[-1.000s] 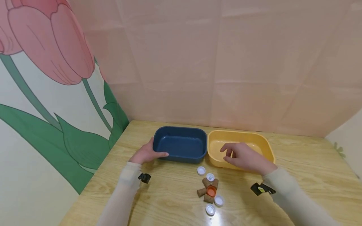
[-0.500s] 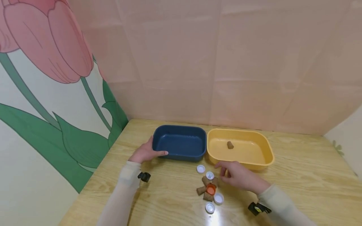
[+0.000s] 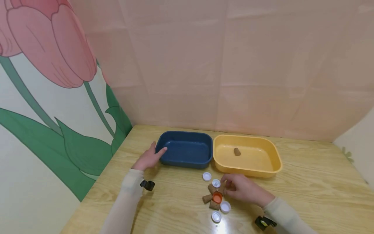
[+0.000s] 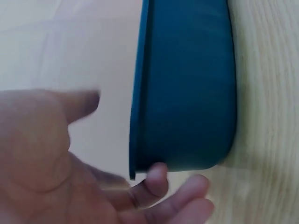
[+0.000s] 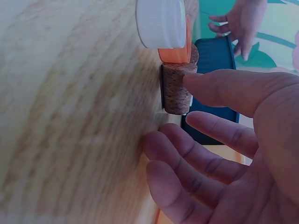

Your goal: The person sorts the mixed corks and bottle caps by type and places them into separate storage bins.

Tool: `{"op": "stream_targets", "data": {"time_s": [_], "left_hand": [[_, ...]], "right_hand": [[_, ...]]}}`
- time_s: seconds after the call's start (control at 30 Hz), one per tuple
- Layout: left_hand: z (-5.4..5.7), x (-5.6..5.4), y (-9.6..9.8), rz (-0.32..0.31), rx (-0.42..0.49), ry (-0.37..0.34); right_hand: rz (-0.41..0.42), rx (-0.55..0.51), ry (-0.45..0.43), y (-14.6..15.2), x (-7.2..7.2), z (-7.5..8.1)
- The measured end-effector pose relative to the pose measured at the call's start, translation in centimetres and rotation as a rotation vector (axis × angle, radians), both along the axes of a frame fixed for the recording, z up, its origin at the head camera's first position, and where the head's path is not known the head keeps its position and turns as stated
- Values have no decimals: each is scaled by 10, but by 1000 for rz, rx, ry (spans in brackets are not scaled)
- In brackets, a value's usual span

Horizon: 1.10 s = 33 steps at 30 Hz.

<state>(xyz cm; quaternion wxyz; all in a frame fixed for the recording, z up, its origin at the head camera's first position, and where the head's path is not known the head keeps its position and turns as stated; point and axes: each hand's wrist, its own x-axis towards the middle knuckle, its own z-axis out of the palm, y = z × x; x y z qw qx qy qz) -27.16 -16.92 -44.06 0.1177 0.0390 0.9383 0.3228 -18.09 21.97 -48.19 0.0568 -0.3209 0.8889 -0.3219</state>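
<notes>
My left hand [image 3: 147,158] is at the left end of a dark blue bin [image 3: 187,164]. Its thumb stands raised over the rim, and in the left wrist view the fingers [image 4: 157,179] lie loosely against the bin's outer end. My right hand [image 3: 243,188] reaches to the right side of a small pile of corks and bottle caps. In the right wrist view its thumb and fingers are spread about a cork [image 5: 176,95] on the table; whether they touch it I cannot tell. An orange cap [image 3: 217,198] sits among the corks.
A yellow bin [image 3: 248,162] stands right beside the blue one, with a single cork [image 3: 237,151] in it. Several white caps, such as this white cap [image 3: 225,207], lie around the pile on the wooden table [image 3: 169,204]. Behind the bins is a pink cloth [image 3: 181,65].
My right hand has moved from above the yellow bin down to the pile, leaving a cork visible in that bin. My left thumb has lifted from the blue bin's rim.
</notes>
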Motion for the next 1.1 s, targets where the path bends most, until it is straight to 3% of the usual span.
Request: {"op": "stream_targets", "data": {"time_s": [0.17,0.43,0.73,1.1], "left_hand": [[-6,-5,-5,63,56,44],[-19,-11,-9,80,99,53],[-17,-10,-9,77,156,6],[-22,-12,-4,92,206,7]], "right_hand": [[-3,-9,-7,-2,1,-3],[10,-1,8,-4,3,-3],[26,-1,54,-7,3,3],[7,21,24,-4,3,-1]]}}
